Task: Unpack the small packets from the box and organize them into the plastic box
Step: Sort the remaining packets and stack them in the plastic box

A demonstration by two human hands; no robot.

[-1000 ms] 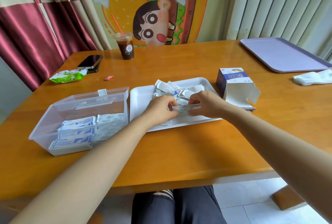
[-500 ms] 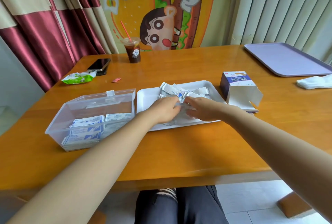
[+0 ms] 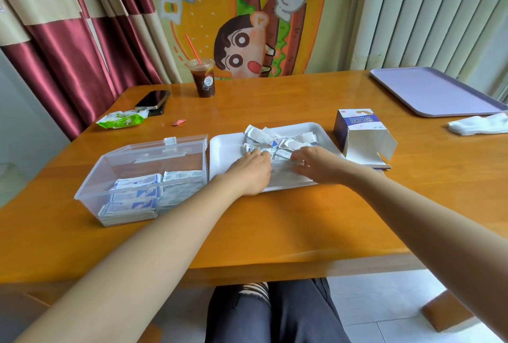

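iced drink (image 3: 203, 78), phone (image 3: 152, 99), green wrapper (image 3: 121, 120), purple tray (image 3: 437, 92).

Glossy wooden table (image 3: 275, 232), clear plastic box (image 3: 154, 161).

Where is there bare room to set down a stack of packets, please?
Bare wood runs along the table's near edge, in front of the plastic box and white tray, and between the iced drink and cardboard box. The lilac tray is bare. Crowded: white tray, left hand and right hand among packets.

Head-worn view faces forward and down over the table (image 3: 275, 232)
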